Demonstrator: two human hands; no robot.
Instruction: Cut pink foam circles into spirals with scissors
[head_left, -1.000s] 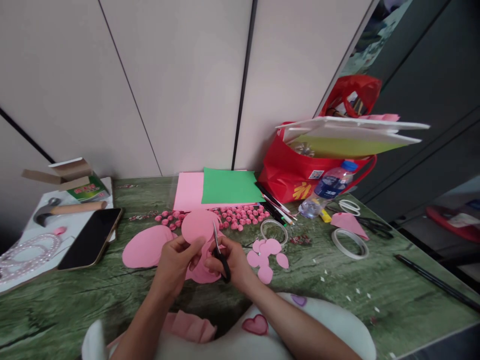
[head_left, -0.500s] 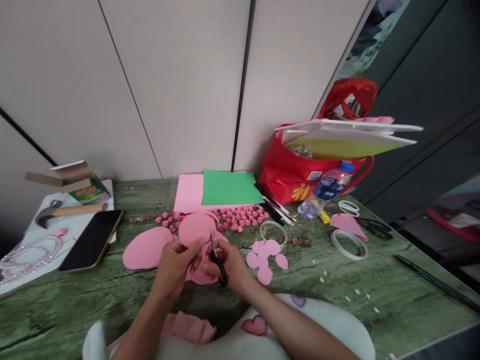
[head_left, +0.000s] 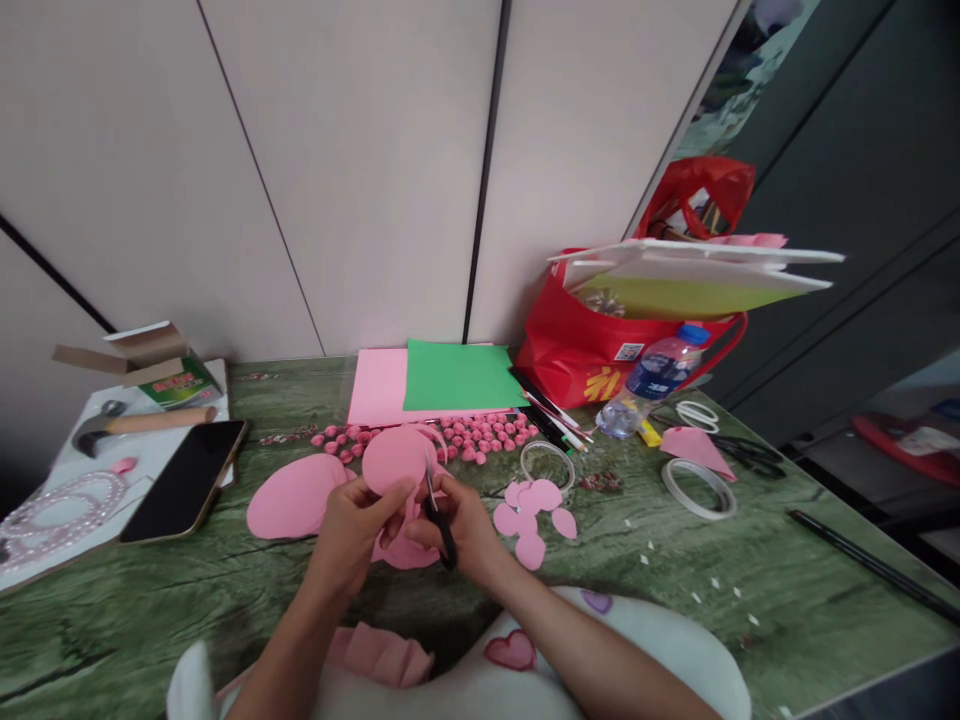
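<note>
My left hand [head_left: 358, 525] is closed on the lower edge of a round pink paper disc [head_left: 394, 458]. In my right hand [head_left: 457, 522] is a pair of black-handled scissors [head_left: 442, 530], blades pointing up at the disc's right edge. A thin curl of pink paper [head_left: 438, 437] arcs beside the blades. Below my hands lie more pink paper pieces [head_left: 409, 554], partly hidden. To the left rests a stack of pink paper ovals [head_left: 294, 498]; small pink paper petals [head_left: 529, 508] lie to the right. Behind the disc are several rolled pink paper balls [head_left: 480, 436].
Green [head_left: 461, 375] and pink sheets lie at the back by pens [head_left: 556, 420]. A red bag [head_left: 562, 340], water bottle [head_left: 651, 385] and tape rolls [head_left: 697, 490] are on the right. On the left are a phone [head_left: 184, 482], hammer [head_left: 150, 421] and open box [head_left: 169, 370].
The scissors and disc shifted slightly left, then the disc a little right again. The thin curl of paper at the disc's edge shows more clearly now. Both hands keep their hold.
</note>
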